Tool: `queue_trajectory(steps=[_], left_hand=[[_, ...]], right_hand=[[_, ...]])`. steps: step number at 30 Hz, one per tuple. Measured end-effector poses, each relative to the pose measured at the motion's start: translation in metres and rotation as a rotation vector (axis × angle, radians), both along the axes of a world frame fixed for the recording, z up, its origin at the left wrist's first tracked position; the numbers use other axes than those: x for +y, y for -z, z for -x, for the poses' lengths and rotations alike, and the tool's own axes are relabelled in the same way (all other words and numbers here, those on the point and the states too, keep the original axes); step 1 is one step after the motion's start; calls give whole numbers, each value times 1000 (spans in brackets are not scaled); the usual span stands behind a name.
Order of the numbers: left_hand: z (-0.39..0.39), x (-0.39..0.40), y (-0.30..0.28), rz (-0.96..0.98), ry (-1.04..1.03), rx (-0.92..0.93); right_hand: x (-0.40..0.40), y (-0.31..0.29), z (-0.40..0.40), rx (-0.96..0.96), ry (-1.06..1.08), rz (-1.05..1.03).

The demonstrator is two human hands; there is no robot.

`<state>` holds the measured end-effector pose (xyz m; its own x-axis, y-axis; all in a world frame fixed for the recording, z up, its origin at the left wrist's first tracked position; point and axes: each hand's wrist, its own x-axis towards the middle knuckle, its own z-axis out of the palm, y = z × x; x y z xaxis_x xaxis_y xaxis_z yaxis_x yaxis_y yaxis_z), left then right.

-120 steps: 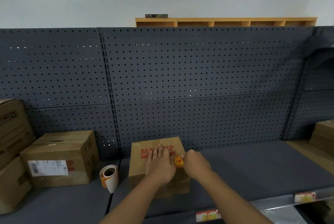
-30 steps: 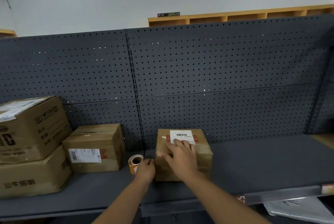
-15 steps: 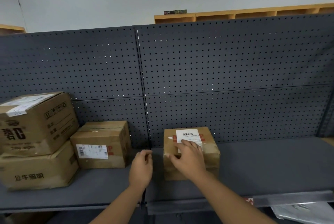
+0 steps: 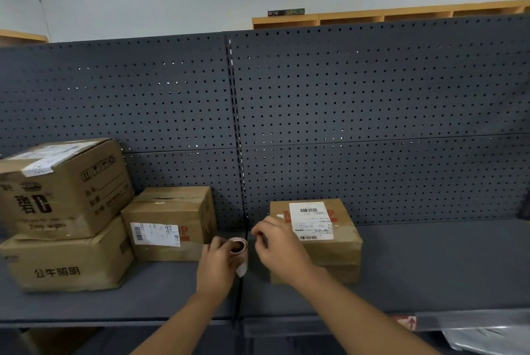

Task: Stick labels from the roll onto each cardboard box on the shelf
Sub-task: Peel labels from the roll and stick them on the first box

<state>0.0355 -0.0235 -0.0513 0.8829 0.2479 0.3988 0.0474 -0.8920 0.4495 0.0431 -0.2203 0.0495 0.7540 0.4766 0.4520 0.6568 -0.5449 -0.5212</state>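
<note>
Shelf lies bare right of the labelled box, bounded behind by pegboard. Left hand fingers clamp the label roll; right hand fingers pinch together beside it.

Two bare forearms, sleeveless to the frame edge, ringless hands

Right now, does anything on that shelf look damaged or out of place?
Yes. The middle box has a ragged split along its top seam, and the top-left box sits skewed on the box below. Nothing spilled.
</note>
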Motion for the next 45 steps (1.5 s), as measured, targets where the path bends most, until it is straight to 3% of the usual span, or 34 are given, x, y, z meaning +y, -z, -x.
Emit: queue_trajectory(steps=[7, 15, 24, 28, 33, 38, 45], left_hand=[[16, -4, -6, 290, -20, 59], [16, -12, -11, 399, -109, 79], [5, -13, -6, 529, -41, 56], [8, -12, -4, 514, 38, 52], [15, -5, 1, 320, 99, 143], [20, -3, 7, 389, 74, 118], [22, 2, 3, 442, 195, 103]], right_hand=[[24, 20, 4, 137, 62, 42], [33, 29, 12, 439, 111, 69], [30, 36, 12, 509, 63, 101], [26, 41, 11, 487, 72, 98], [33, 47, 13, 550, 42, 70], [43, 55, 11, 594, 35, 27], [46, 66, 10, 608, 62, -119]])
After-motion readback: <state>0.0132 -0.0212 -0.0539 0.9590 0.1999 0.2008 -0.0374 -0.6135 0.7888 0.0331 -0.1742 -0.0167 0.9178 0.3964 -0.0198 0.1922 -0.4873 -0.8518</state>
